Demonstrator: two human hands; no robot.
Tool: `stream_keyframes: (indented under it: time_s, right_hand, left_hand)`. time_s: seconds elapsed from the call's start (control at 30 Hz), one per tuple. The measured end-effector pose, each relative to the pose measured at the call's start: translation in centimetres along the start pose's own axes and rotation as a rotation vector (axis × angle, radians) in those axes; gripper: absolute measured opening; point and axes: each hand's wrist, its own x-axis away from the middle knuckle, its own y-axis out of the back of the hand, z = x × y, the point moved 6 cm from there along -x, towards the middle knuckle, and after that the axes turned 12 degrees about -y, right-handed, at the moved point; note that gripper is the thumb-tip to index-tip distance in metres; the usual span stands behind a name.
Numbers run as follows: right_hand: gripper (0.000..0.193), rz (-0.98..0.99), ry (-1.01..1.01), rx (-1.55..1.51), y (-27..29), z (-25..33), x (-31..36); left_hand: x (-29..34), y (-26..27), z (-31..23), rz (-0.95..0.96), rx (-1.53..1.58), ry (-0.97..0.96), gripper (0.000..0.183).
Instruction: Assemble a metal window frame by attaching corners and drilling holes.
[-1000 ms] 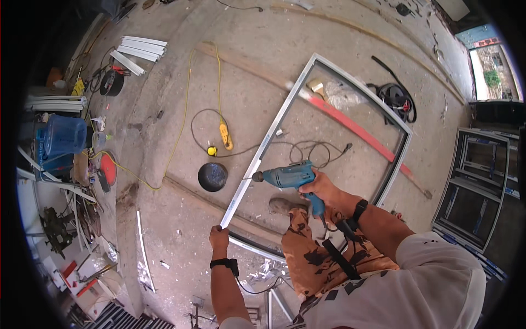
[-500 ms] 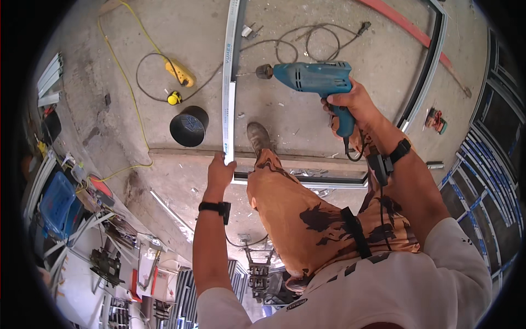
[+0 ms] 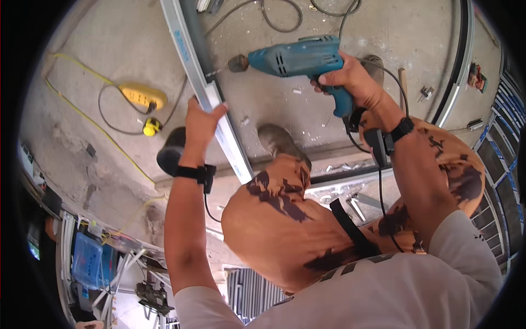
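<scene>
A blue corded power drill (image 3: pixel 298 56) is gripped by its handle in my right hand (image 3: pixel 353 82). Its chuck points left, and the thin bit (image 3: pixel 216 72) reaches close to the inner side of a silver metal frame (image 3: pixel 189 55); whether it touches I cannot tell. My left hand (image 3: pixel 203 125) grips the frame's left bar below the bit, thumb on the near side, the other fingers mostly hidden behind. A short white strip (image 3: pixel 230 140) runs along that bar beside my hand.
Left of the frame lie a yellow power strip (image 3: pixel 143 96), a yellow tape measure (image 3: pixel 152 126) and a black bucket (image 3: pixel 172 151). Cords cross the floor. The frame's right bar (image 3: pixel 455 82) stands past my right arm, with a small red and green tool (image 3: pixel 477 78) beyond. A blue plastic bin (image 3: pixel 90 260) sits lower left.
My left hand has slid up the bar, nearer the drill bit. The drill has come left toward the bar, and my view has shifted and turned, with my legs now bent lower.
</scene>
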Motion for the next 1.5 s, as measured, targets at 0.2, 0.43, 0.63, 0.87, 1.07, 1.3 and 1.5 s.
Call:
stream_keyframes:
  time_s: [0.2, 0.43, 0.63, 0.87, 1.07, 1.3, 1.5]
  right_hand:
    - [0.053, 0.043, 0.050, -0.086, 2.3, -3.4, -3.9]
    - [0.056, 0.069, 0.093, -0.154, 2.2, -6.9, -5.8]
    - [0.057, 0.016, 0.119, -0.100, 2.4, -9.0, -5.7]
    - [0.053, 0.051, 0.135, -0.131, 2.0, -9.7, -5.7]
    - [0.052, 0.061, 0.117, -0.124, 2.1, -9.9, -5.8]
    - [0.052, 0.058, 0.152, -0.131, 2.0, -9.6, -6.3]
    - [0.051, 0.049, 0.132, -0.121, 2.0, -9.6, -6.6]
  left_hand:
    - [0.1, -2.4, 2.4, -0.355, 0.040, -0.081, 0.068]
    - [-0.1, -2.1, 2.9, -0.453, 0.259, -0.060, 0.061]
    - [-0.3, -2.4, 3.4, -0.479, 0.277, -0.039, 0.062]
    - [-0.4, -2.1, 3.0, -0.552, 0.330, -0.018, 0.064]
    - [-0.5, -2.6, 3.8, -0.555, 0.393, -0.031, 0.064]
    - [-0.2, -2.3, 3.9, -0.555, 0.423, -0.070, 0.072]
    - [-0.4, -2.2, 4.4, -0.551, 0.399, -0.120, 0.075]
